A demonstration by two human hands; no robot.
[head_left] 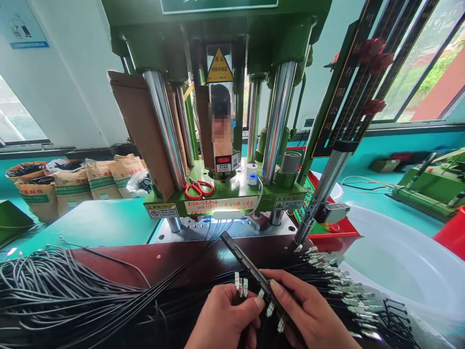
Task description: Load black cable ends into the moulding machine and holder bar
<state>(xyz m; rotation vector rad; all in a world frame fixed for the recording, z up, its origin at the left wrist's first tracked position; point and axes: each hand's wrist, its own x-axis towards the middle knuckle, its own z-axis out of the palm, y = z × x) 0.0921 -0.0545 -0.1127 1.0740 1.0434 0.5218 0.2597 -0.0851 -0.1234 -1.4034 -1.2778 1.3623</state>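
Note:
My right hand (308, 310) grips a long dark slotted bar (245, 260), tilted with its far end pointing up and left. Several small silver cable connectors (270, 309) sit along the bar's near part. Closed beside it, my left hand (227, 315) holds cables whose silver connectors (241, 285) stick up above its fingers. The left thumb presses near one connector at the bar's edge. Beyond the bar's tip, thin black cables (181, 264) run from the green press (218, 198) toward the lower left.
Black cables (51, 291) lie bundled at left, and connector ends (358, 300) pile up at right. Red-handled snips (199, 190) rest on the press ledge. A slanted metal arm (319, 198) and white tub (392, 271) stand at right. Another person is visible behind the press.

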